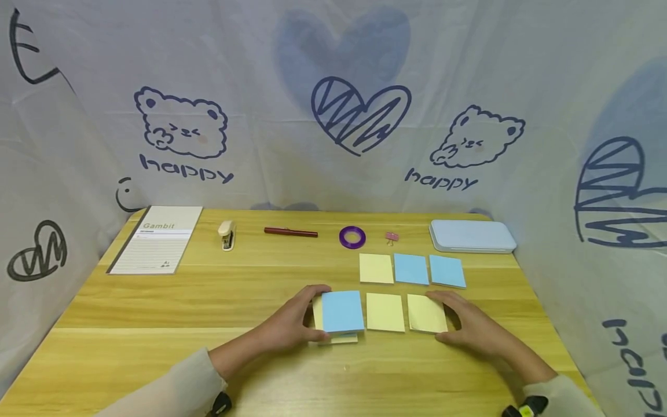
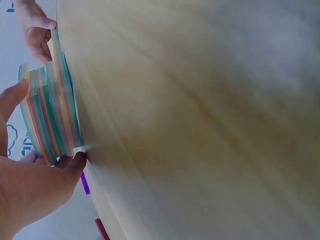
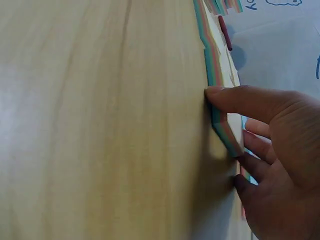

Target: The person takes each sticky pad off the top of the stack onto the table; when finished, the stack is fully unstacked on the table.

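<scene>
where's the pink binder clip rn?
Head view, right of centre near the table's back edge: the pink binder clip lies between the purple ring and the light blue case.

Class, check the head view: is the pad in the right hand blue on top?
No, the pad that the right hand holds has a yellow top.

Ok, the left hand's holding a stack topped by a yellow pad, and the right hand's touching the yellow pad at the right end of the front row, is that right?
Not quite: in the head view, the stack the left hand holds has a blue pad on top, not yellow. The right hand does touch that yellow pad.
</scene>
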Available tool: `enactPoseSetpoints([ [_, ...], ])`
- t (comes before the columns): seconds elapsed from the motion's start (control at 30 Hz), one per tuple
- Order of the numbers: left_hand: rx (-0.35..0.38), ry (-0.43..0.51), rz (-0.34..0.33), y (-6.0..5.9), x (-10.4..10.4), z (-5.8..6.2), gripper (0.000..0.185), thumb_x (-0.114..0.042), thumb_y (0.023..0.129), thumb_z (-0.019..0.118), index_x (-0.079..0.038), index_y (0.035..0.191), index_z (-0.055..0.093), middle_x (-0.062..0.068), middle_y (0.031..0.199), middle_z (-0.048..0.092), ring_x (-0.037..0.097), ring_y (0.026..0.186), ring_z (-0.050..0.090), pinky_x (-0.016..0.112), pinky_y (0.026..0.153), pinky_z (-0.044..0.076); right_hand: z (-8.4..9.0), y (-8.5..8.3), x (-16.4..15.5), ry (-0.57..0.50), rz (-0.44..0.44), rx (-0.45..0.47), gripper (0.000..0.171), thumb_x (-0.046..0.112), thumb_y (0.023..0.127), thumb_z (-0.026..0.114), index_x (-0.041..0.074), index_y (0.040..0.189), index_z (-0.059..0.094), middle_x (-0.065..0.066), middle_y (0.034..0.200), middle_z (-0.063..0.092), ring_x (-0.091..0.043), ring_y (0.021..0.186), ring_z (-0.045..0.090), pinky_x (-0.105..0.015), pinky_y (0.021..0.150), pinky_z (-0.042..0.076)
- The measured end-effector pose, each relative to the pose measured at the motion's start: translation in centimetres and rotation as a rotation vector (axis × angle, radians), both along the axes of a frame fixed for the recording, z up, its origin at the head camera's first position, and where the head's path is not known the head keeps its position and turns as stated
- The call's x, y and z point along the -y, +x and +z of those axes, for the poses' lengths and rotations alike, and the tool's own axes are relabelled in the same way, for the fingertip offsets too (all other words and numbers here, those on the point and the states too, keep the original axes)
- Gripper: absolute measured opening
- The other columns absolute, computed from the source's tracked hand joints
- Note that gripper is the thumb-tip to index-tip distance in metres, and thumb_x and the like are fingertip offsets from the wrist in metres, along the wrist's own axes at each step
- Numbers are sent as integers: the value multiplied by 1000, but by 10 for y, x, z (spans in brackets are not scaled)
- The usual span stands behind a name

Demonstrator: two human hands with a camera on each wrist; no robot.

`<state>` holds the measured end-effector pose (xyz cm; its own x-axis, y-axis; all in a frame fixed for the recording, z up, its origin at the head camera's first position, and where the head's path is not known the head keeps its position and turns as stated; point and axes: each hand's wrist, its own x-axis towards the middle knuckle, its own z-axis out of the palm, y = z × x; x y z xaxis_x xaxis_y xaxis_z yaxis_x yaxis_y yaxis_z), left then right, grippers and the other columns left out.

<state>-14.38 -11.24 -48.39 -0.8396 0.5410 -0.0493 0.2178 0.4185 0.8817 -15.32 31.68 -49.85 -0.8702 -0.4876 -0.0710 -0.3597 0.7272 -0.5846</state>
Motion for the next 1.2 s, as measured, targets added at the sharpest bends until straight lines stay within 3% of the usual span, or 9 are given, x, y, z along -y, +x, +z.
enactPoseSetpoints([
  [0.33, -13, -25, -7, -1, 0, 2, 89, -22, 85, 87, -7, 156, 36, 14, 148, 47, 34, 135, 48, 57, 114, 39, 25, -3, 31, -11, 61, -70, 86, 37, 86, 85, 11, 156, 44, -23, 158, 42, -49, 144, 38, -71, 112, 34],
  [0.57, 16, -20, -1, 0, 0, 1, 96, -23, 83, 89, -7, 158, 32, 16, 152, 44, 36, 139, 44, 59, 117, 35, 34, -7, 87, -74, 157, 14, 87, 37, 87, 83, 12, 159, 39, -16, 162, 39, -44, 149, 33, -67, 116, 32],
  [0.87, 3, -18, 2, -1, -2, -2, 91, -18, 81, 90, -3, 152, 35, 12, 138, 54, 30, 124, 52, 55, 109, 42, 34, -11, 146, -91, 233, 28, 98, 45, 81, 87, 11, 159, 38, -11, 161, 41, -36, 148, 38, -59, 117, 35],
  [1.2, -21, -40, 5, -1, -2, -4, 88, -19, 82, 89, -3, 151, 37, 12, 138, 54, 29, 124, 53, 54, 109, 43, 29, -7, 162, -88, 204, -22, 92, 36, 81, 89, 11, 156, 43, -8, 154, 47, -34, 141, 47, -54, 114, 43],
])
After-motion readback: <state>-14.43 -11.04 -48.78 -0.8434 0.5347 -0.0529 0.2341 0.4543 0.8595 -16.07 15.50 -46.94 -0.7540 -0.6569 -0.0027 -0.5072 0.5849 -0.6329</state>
